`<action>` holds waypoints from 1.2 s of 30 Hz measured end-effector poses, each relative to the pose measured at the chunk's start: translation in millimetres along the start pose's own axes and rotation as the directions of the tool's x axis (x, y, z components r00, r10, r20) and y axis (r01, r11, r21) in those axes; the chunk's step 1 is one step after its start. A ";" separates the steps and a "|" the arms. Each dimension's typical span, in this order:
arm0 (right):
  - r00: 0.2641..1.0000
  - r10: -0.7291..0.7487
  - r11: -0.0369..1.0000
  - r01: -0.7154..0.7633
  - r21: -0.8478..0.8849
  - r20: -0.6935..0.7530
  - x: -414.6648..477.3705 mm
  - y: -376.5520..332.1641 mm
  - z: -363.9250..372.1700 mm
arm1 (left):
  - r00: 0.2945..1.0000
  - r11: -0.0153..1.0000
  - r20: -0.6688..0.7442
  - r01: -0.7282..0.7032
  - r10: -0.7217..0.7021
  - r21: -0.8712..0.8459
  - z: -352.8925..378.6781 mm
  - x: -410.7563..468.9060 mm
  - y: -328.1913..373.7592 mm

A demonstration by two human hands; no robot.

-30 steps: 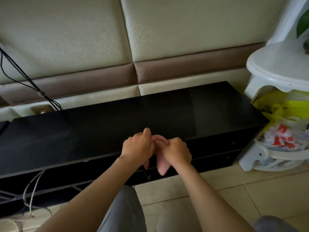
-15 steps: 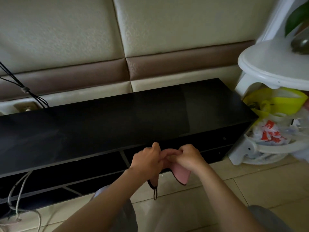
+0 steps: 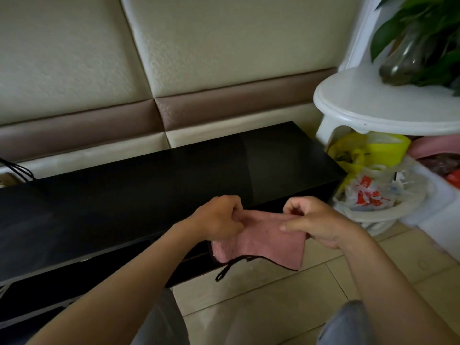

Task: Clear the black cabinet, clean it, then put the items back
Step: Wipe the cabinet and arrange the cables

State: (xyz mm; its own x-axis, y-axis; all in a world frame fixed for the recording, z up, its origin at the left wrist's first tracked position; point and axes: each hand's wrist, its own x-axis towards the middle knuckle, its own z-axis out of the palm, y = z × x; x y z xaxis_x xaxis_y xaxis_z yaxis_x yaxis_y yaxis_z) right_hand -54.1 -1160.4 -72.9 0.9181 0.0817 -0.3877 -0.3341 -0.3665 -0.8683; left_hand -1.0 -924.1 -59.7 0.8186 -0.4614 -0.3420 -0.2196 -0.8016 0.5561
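The scene is dim and flat, lit by soft daylight that seems to arrive from the right, where the white plant stand (image 3: 388,105) is the brightest surface. The glossy top of the black cabinet (image 3: 149,190) carries a pale, angular sheen on its right part and sinks into near-black toward its left end, where detail is lost. Shadows are weak and soft-edged. The wide-angle lens bends the padded wall panels (image 3: 224,46) so their seams lean outward above the cabinet. Right of the cabinet, the plastic bags (image 3: 371,192) and the frame's right edge are smeared with motion blur. Overall sharpness is modest, with slight grain in dark areas.
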 end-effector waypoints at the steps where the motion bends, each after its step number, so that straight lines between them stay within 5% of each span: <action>1: 1.000 -0.005 0.999 0.005 0.035 0.000 -2.6 -4.0 -4.1 | 1.000 1.000 -0.023 -0.022 0.022 0.004 -2.7 2.2 4.6; 7: 0.997 -0.069 0.971 0.077 0.225 -0.042 -15.7 -31.6 -14.3 | 0.991 1.000 -0.133 -0.029 0.027 -0.010 -19.5 12.3 28.1; 10: 0.990 -0.067 0.930 0.108 0.352 -0.128 -18.1 -44.5 -11.6 | 0.920 0.997 -0.388 -0.046 0.064 0.055 -15.8 9.6 41.0; 12: 0.975 -0.066 0.884 0.156 0.440 -0.213 -17.9 -52.4 -5.6 | 0.967 0.940 -0.250 -0.121 0.040 -0.318 -15.8 -1.2 54.3; 14: 0.966 -0.076 0.809 0.205 0.551 -0.249 -20.5 -63.1 3.0 | 0.988 0.728 0.044 -0.079 0.148 -0.681 -15.6 -12.5 67.2; 16: 0.975 -0.127 0.702 0.220 0.678 -0.185 -24.2 -70.7 8.1 | 0.957 0.669 0.024 -0.184 0.289 -0.720 -15.7 -16.0 73.8; 19: 0.980 -0.173 0.654 0.190 0.732 -0.100 -28.3 -70.7 6.0 | 0.959 0.643 -0.155 -0.275 0.238 -0.714 -14.7 -8.9 77.4; 23: 0.903 -0.039 0.758 0.306 0.576 -0.428 -13.8 -48.0 -3.9 | 0.992 0.548 -0.068 -0.115 0.104 -0.829 -13.9 -1.5 68.2; 25: 0.846 0.080 0.812 0.251 0.527 -0.527 -1.7 -23.9 -10.4 | 0.998 0.485 0.013 -0.021 0.067 -0.874 -16.7 -3.2 65.9; 28: 0.921 0.284 0.726 -0.025 0.688 -0.267 1.4 8.0 -9.9 | 0.994 0.369 0.077 0.041 0.082 -0.928 -21.0 -7.9 62.9; 31: 0.968 0.248 0.556 -0.176 0.813 0.039 -3.4 24.0 -2.7 | 0.991 0.351 0.090 0.052 0.096 -0.935 -21.6 -5.3 61.5; 34: 0.990 0.143 0.534 -0.088 0.841 0.013 4.2 27.4 -7.6 | 0.997 0.426 0.067 0.072 -0.027 -0.902 -23.1 11.3 51.4; 36: 0.980 0.178 0.642 -0.045 0.766 -0.092 16.4 21.6 -13.8 | 0.992 0.501 0.032 0.089 -0.123 -0.861 -22.9 25.8 40.2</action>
State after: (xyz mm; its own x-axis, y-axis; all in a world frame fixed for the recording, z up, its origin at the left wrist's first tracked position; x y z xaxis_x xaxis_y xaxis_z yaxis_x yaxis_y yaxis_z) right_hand -43.4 -1179.8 -93.8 0.8597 -0.0705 -0.5059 -0.4185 0.4707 -0.7767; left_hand 23.4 -959.5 -28.9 0.8221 -0.3715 -0.4314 0.4201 -0.1155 0.9001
